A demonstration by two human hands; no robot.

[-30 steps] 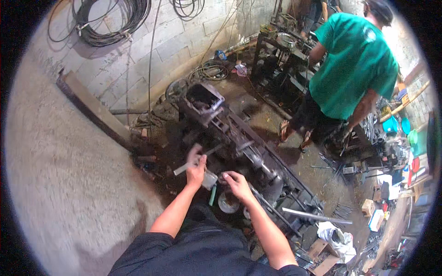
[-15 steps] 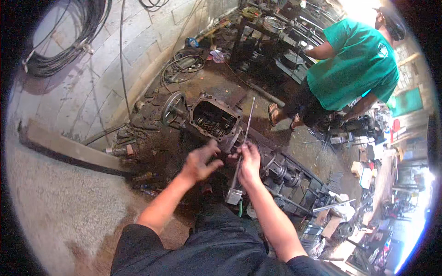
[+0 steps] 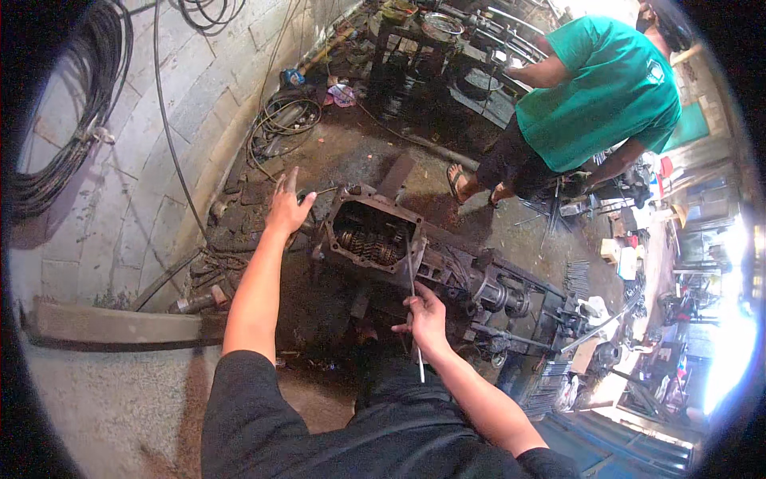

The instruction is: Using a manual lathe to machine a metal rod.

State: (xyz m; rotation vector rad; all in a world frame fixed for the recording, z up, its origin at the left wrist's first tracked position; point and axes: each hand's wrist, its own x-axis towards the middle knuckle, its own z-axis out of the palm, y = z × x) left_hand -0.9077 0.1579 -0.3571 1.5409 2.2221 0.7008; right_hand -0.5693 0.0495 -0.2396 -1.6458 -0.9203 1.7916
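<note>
In my right hand [image 3: 427, 319] is a thin metal rod [image 3: 421, 363], gripped with curled fingers. Its light lower end points toward my body, and its upper part reaches the near right edge of an open gearbox housing [image 3: 375, 191]. Dark, oily gears [image 3: 371, 246] show inside the housing. My left hand [image 3: 287, 206] is stretched out with fingers spread, left of the housing. It covers most of the handwheel there; whether it touches the wheel I cannot tell.
Right of the housing runs a long machine frame [image 3: 495, 291]. A person in a green shirt [image 3: 598, 96] bends over a machine at the far right. A grey beam [image 3: 120, 326] lies at left, and coiled cable [image 3: 80, 120] hangs on the block wall.
My left hand has moved forward and left, to the handwheel. My right hand has come slightly nearer with the rod, whose blocky near end no longer shows. The view has shifted.
</note>
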